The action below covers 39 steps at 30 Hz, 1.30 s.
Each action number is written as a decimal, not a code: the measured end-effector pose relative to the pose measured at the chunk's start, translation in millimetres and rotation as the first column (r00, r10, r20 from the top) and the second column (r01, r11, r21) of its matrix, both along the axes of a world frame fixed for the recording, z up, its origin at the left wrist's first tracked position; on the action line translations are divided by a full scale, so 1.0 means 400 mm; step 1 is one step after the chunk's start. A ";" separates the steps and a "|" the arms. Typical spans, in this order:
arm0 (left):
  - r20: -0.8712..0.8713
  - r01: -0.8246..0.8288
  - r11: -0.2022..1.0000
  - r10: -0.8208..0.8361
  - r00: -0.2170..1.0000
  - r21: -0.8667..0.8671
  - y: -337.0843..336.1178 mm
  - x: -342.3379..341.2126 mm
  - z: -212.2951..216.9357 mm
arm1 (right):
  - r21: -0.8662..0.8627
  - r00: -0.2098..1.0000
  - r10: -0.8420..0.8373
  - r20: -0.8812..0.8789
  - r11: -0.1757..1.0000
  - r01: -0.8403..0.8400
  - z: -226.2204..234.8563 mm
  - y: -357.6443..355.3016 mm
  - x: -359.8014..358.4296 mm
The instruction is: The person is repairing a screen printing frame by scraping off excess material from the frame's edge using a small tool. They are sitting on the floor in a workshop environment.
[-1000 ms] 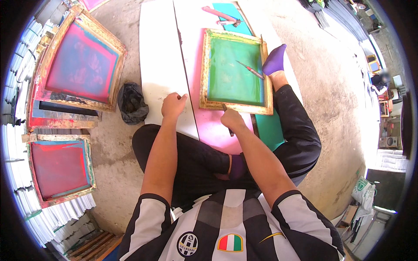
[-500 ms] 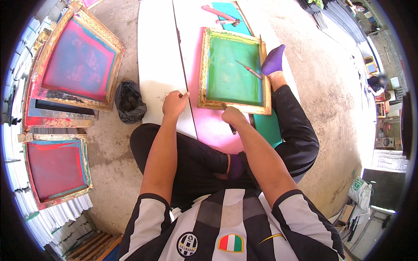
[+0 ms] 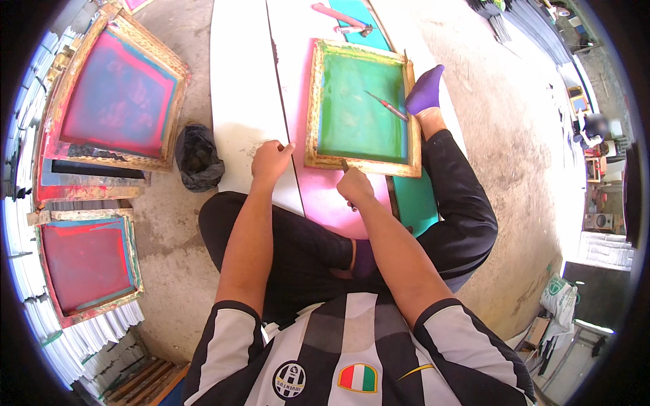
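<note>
A wooden-framed printing screen (image 3: pixel 325 164) with green mesh (image 3: pixel 362 128) lies on the boards in front of me. My right hand (image 3: pixel 355 186) is wrapped round a slim dark hand tool (image 3: pixel 345 164). Its tip reaches the near rail of the frame, and its other end shows below my fist; its exact kind is hidden. My left hand (image 3: pixel 269 160) is closed over the white board (image 3: pixel 237 101), left of the frame, thumb pointing right. Whatever its fingers hold, if anything, is hidden. A thin pointed tool with a red handle (image 3: pixel 393 109) lies across the mesh.
A purple-socked foot (image 3: pixel 425 91) is against the frame's right side. Beyond the frame lie a hammer (image 3: pixel 342 18) and a white marker (image 3: pixel 349 30). A black plastic bag (image 3: pixel 200 162) sits left of the board. More screens (image 3: pixel 115 101) stand at left; a person (image 3: pixel 592 128) is far right.
My right hand has shifted slightly left with the tool, whose tip now shows more clearly at the near rail. My left hand stays nearly in place.
</note>
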<state>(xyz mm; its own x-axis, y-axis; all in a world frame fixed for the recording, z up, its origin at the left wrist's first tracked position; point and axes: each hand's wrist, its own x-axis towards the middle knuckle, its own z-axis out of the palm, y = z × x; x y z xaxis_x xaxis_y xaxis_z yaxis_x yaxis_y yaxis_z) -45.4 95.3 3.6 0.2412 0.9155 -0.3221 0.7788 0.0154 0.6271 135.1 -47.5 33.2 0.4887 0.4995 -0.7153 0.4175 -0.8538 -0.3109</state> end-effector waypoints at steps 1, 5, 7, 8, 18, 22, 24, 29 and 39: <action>-0.002 0.004 1.000 -0.004 1.000 0.012 0.000 0.003 0.000 | -0.008 1.000 -0.017 -0.002 1.000 0.017 0.025 0.004 -0.009; 0.001 0.027 1.000 -0.027 1.000 0.002 0.005 0.015 -0.001 | 0.037 0.998 -0.006 0.063 0.999 0.004 -0.028 -0.012 -0.010; -0.005 0.037 0.999 -0.037 0.999 0.004 0.007 0.017 -0.007 | 0.036 0.995 0.002 0.100 0.999 -0.006 -0.021 -0.019 -0.018; -0.013 0.040 0.999 -0.039 0.999 0.023 0.007 0.013 -0.016 | 0.036 0.993 0.010 0.116 0.999 -0.015 -0.010 -0.018 -0.025; 0.109 0.164 0.985 -0.169 0.980 0.053 -0.014 -0.004 -0.012 | 0.290 0.987 -0.141 -0.071 0.944 0.156 -0.142 -0.071 -0.014; 0.259 0.449 0.868 -0.493 0.831 0.213 -0.080 0.014 0.040 | 0.372 0.973 -0.024 -0.229 0.922 0.111 -0.081 -0.091 -0.041; 0.200 0.508 0.805 -0.576 0.792 0.307 -0.104 0.020 0.031 | 0.406 0.958 0.046 -0.283 0.911 0.076 -0.067 -0.090 -0.052; -0.013 0.560 0.708 -0.615 0.788 0.431 -0.113 0.037 0.052 | 0.416 0.947 0.135 -0.291 0.910 -0.002 -0.050 -0.084 -0.064; -0.005 0.412 0.821 -0.446 0.895 0.395 -0.105 0.027 0.013 | 0.151 0.545 -0.130 -0.828 0.885 0.441 -0.028 -0.126 -0.042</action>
